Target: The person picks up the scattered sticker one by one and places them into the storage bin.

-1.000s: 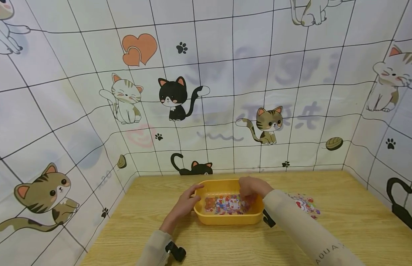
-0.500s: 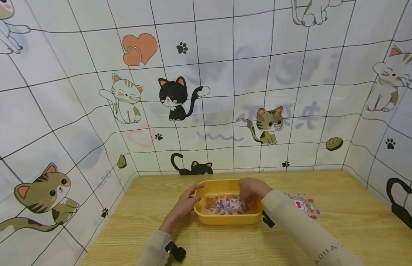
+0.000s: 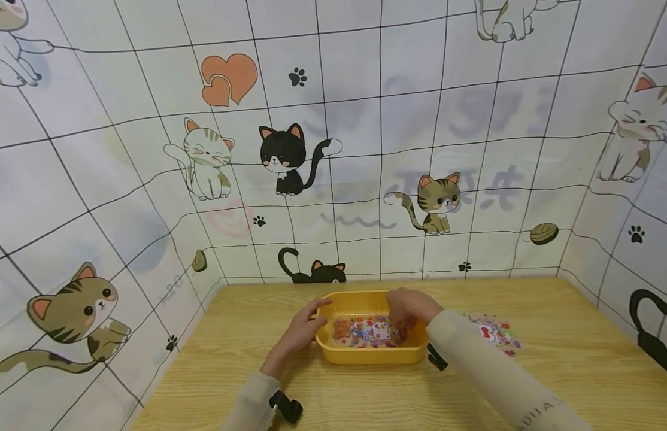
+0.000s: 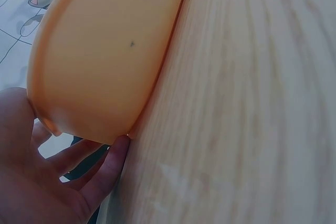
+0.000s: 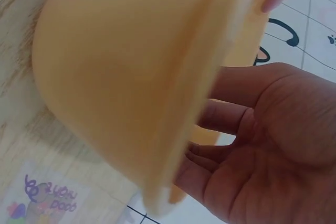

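Observation:
A yellow plastic basin (image 3: 371, 357) sits on the wooden table, with colourful cartoon stickers (image 3: 363, 331) spread over its floor. My left hand (image 3: 298, 332) holds the basin's left end, its thumb at the rim. In the left wrist view, the fingers of that left hand (image 4: 58, 182) reach along the outer wall of the basin (image 4: 105, 61) down toward the table. My right hand (image 3: 411, 304) dips into the basin's right end, fingers pointing down at the stickers. From the right wrist, the right hand (image 5: 278, 135) passes behind the rim of the basin (image 5: 126, 66), which hides its fingertips.
More cartoon stickers (image 3: 496, 333) lie on the table right of the basin, partly behind the right sleeve (image 3: 490, 365). A black wrist mount (image 3: 286, 408) sits on the left sleeve. Wall sheeting (image 3: 360, 149) printed with cats encloses the table (image 3: 333, 398) at the back and sides.
The head view has shifted very slightly, moving everything a little to the right in it. Both hands keep their places at the basin.

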### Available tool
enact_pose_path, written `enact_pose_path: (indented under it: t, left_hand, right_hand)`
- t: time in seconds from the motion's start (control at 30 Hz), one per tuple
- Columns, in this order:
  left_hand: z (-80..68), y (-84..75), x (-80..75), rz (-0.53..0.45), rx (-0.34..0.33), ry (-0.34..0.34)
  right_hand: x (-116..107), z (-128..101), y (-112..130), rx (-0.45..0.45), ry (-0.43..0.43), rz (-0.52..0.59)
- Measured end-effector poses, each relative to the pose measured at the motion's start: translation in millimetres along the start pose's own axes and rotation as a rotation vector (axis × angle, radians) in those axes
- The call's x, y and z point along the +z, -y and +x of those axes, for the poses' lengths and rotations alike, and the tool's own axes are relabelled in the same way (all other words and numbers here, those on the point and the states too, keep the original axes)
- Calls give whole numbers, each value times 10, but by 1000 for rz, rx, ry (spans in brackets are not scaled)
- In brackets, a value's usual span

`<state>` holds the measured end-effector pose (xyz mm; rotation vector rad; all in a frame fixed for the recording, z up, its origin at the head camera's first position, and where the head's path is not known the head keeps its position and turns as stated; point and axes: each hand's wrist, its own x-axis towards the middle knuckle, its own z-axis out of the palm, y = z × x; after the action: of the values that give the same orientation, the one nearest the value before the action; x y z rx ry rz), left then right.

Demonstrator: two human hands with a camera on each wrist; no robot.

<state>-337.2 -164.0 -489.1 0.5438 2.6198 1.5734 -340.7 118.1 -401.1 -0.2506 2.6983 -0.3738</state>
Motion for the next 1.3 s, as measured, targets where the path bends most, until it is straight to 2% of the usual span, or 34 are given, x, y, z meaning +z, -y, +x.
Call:
enact_pose_path:
  t: [0.23, 0.43, 0.6, 0.73, 0.87, 1.13, 1.3]
  left_hand:
    - [4, -6, 11, -6, -5, -6]
    - [-1, 1, 12, -7, -16, -7]
    - [-4, -1, 3, -16, 2, -15]
    - [-17, -38, 14, -17, 15, -27]
    - [-7, -47, 31, 5, 15, -29]
    - [3, -19, 17, 23, 9, -22]
    - [-2, -17, 19, 12, 9, -24]
  right_hand:
    - [-93, -104, -48, -90, -25, 39]
    - [-122, -168, -95, -188, 0, 73]
    - [-158, -219, -135, -285, -15, 82]
    - [-216, -292, -216, -397, -46, 109]
    - [-257, -377, -336, -463, -80, 144]
    - [-297, -550, -573, -551, -187, 187]
    - [-339, -677, -710, -563, -240, 234]
